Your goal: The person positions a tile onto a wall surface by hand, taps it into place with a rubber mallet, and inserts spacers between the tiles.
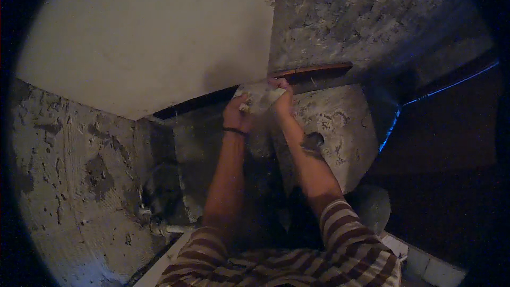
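Both arms reach forward, and between the hands is a pale, flat, mottled piece whose kind I cannot make out in the dim light. My left hand, with a dark band at the wrist, grips its left edge, thumb on top. On the other side my right hand is closed around its right edge. The piece is raised in front of the lower edge of a large smooth cream surface.
A brown strip runs along the ledge beyond my right hand. Rough, patchy grey walls stand at the left and far right. A pipe fitting juts out at lower left. A blue-lit edge borders a dark area at right.
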Demonstrator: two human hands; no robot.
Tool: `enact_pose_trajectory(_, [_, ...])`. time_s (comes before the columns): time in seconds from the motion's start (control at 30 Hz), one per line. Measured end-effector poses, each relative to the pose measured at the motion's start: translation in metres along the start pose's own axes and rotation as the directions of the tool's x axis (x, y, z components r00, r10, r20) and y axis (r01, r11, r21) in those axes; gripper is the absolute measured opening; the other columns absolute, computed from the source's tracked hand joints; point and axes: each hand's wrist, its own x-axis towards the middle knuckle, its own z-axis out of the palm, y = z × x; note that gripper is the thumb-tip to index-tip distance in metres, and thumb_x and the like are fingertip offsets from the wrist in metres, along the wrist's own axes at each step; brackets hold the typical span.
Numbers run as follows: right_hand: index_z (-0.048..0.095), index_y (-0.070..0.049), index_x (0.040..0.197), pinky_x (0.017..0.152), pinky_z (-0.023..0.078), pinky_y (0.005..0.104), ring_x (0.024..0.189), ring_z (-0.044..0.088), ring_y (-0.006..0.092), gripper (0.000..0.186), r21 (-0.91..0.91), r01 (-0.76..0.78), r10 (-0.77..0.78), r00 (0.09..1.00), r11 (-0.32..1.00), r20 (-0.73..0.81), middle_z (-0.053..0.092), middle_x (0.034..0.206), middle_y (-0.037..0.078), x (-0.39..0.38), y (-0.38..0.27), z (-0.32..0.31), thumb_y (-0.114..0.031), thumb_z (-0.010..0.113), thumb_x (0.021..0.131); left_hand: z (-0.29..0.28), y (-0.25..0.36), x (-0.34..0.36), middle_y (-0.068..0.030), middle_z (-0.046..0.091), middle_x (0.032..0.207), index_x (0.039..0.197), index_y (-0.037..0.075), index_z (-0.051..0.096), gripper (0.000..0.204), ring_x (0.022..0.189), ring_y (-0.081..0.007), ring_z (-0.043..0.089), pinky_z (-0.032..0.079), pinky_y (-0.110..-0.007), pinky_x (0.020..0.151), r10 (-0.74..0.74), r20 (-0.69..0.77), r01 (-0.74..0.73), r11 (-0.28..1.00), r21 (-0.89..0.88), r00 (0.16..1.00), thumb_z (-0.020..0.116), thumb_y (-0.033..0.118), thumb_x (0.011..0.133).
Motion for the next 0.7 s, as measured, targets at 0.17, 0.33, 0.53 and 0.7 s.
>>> enact_pose_trajectory(0.17, [0.059,-0.006,0.084,0.069,0.043,0.0275,0.075,0.052,0.0129,0.010,0.139,-0.137,0.132,0.990,0.981,0.043,0.057,0.078,0.002,-0.012,-0.011,0.014,-0.006,0.050,0.080,0.000,0.015,-0.011,-0.0125,0.061,0.094,0.095,-0.001,0.058,0.026,0.086,-0.0264,0.059,0.048,-0.039,0.080,0.029,-0.032,-0.029,1.000,0.001,0.999,0.060,0.014,0.074])
enact_pose_trajectory(0.33, [0.059,-0.005,0.086,0.068,0.044,0.0273,0.073,0.054,0.0139,0.009,0.347,-0.223,0.162,0.967,0.911,0.197,0.059,0.077,0.002,0.006,0.019,0.000,-0.007,0.055,0.079,0.013,0.010,-0.007,-0.0161,0.057,0.111,0.115,-0.005,0.047,0.041,0.101,-0.0297,0.056,0.045,-0.042,0.090,-0.090,0.124,0.097,0.994,-0.054,0.988,0.056,0.012,0.078])
enact_pose_trajectory(0.53, [0.061,-0.003,0.086,0.063,0.046,0.0266,0.066,0.056,0.0132,0.010,-0.299,0.133,-0.017,0.933,0.945,0.361,0.061,0.076,0.003,-0.002,-0.020,0.026,-0.006,0.057,0.076,-0.058,0.018,0.011,-0.0159,0.056,0.112,0.116,-0.005,0.047,0.043,0.102,-0.0294,0.056,0.045,-0.042,0.090,0.014,0.057,-0.013,1.000,-0.007,0.998,0.056,0.013,0.078])
enact_pose_trajectory(0.7, [0.061,-0.003,0.087,0.067,0.046,0.0274,0.073,0.056,0.0127,0.014,0.480,-0.301,0.227,0.952,0.824,0.207,0.061,0.081,0.004,-0.001,0.024,0.009,-0.010,0.051,0.081,-0.013,0.002,0.002,-0.0163,0.057,0.110,0.113,-0.005,0.049,0.040,0.101,-0.0292,0.056,0.045,-0.042,0.090,-0.053,0.048,0.053,0.999,-0.008,0.997,0.056,0.012,0.078])
